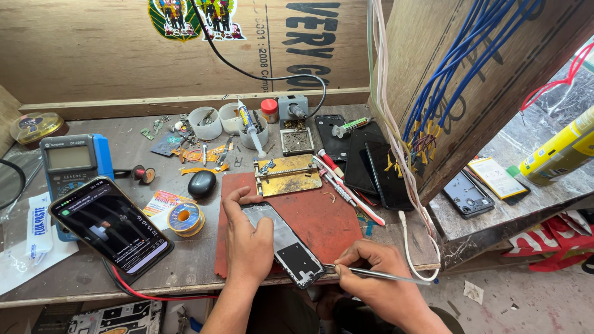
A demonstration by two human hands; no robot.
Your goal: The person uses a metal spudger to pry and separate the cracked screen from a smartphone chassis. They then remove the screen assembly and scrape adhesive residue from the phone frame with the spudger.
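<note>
Opened black smartphone with bare silver back (286,242), lying tilted on red-brown rubber mat (322,216) at front edge of workbench, gripped at upper end by left hand (247,238), right hand (371,275) pinching thin metal tweezers (371,273) touching its lower corner.

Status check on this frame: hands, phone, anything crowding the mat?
Left hand pins opened phone on red mat. Right hand holds tweezers, tip at phone's lower edge. Metal jig sits at mat's top, apart.
</note>
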